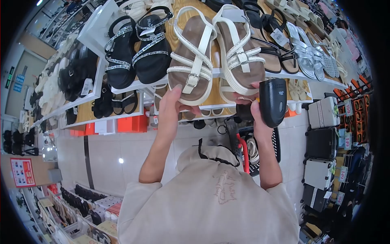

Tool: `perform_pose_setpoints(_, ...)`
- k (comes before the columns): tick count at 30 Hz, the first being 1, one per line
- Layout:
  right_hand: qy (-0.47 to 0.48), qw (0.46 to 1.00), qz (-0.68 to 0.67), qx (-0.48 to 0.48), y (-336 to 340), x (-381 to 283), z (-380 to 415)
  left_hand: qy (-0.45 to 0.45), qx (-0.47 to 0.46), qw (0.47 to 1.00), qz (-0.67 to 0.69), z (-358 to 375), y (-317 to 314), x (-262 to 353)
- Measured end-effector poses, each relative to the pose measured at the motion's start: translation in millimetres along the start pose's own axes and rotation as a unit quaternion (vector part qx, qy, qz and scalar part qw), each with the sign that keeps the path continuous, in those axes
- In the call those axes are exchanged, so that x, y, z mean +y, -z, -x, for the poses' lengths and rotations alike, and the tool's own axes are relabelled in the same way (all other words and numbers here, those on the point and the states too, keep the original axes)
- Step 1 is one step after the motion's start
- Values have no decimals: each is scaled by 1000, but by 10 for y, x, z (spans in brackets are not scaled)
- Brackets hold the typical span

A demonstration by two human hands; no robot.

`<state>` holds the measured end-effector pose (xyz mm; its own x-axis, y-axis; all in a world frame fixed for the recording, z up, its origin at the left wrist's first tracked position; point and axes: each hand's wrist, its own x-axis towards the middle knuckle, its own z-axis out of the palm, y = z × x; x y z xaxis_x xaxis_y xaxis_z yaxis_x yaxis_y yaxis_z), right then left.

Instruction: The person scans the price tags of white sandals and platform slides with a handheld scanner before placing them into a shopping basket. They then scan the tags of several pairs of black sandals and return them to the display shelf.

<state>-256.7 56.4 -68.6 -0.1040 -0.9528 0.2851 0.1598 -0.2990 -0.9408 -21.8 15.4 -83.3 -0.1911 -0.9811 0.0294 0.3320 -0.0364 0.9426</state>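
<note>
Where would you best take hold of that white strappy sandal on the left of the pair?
Probably by the toe edge of the left white sandal, from below: it overhangs the shelf edge, straps up, where the left hand already pinches it. The right hand holds a black scanner.

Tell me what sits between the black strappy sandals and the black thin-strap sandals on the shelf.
In the head view, a pair of white strappy sandals sits between them; the left hand touches its left shoe, the right hand holds a black scanner.
</note>
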Motion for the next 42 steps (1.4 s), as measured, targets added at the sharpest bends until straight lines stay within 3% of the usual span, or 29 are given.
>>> perform_pose_setpoints(5,-1,998,60,-13,-64,38,30,36,-36,999,8,45,-101,144)
perform_pose_setpoints(9,-1,991,136,-4,-69,1,62,7,-91,995,36,25,-236,239)
perform_pose_setpoints(13,-8,985,172,-5,-89,-104,61,5,-86,995,51,41,-339,246)
perform_pose_setpoints(15,-11,979,203,-11,-76,-125,81,-78,-16,997,17,70,-469,244)
perform_pose_setpoints(16,-19,981,193,-8,-71,-112,91,-78,-17,997,21,67,-482,254)
perform_pose_setpoints(18,-26,982,187,-9,-75,-116,89,-140,9,984,-114,58,-492,284)
perform_pose_setpoints(22,-23,984,177,5,-78,-117,114,-162,47,958,-231,115,-572,450)
perform_pose_setpoints(24,-13,981,190,22,-99,-138,115,-176,57,920,-346,141,-577,496)
perform_pose_setpoints(27,9,980,195,48,-29,-20,144,-189,81,889,-409,171,-650,515)
perform_pose_setpoints(33,11,980,193,42,-12,-37,161,-225,105,856,-455,181,-708,493)
perform_pose_setpoints(42,15,975,221,37,18,33,159,-239,102,854,-451,173,-644,463)
